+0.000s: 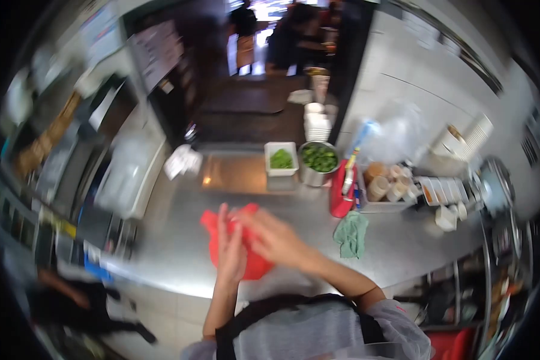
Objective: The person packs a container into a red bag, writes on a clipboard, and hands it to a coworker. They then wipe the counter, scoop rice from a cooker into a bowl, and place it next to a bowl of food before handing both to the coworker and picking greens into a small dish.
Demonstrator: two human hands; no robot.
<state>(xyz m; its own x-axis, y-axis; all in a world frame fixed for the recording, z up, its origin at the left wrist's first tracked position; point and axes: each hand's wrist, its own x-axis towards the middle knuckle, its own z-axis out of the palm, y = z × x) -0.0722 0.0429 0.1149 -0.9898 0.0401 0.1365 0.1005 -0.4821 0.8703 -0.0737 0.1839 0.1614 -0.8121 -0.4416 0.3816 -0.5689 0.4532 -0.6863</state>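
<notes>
A red plastic bag lies on the steel counter in front of me, its top corners sticking up past my hands. My left hand is upright over the bag's left part, fingers long and close together, with red plastic at the fingertips. From the right, my right hand reaches across the top of the bag, its fingers meeting the left ones at the gathered plastic. Motion blurs both hands, and the exact pinch is partly hidden. What the bag contains does not show.
Behind the bag, a white tub of chopped greens stands beside a metal pot of leaves. A red holder, green cloth and container bin sit right. Crumpled paper lies left. Another person is lower left.
</notes>
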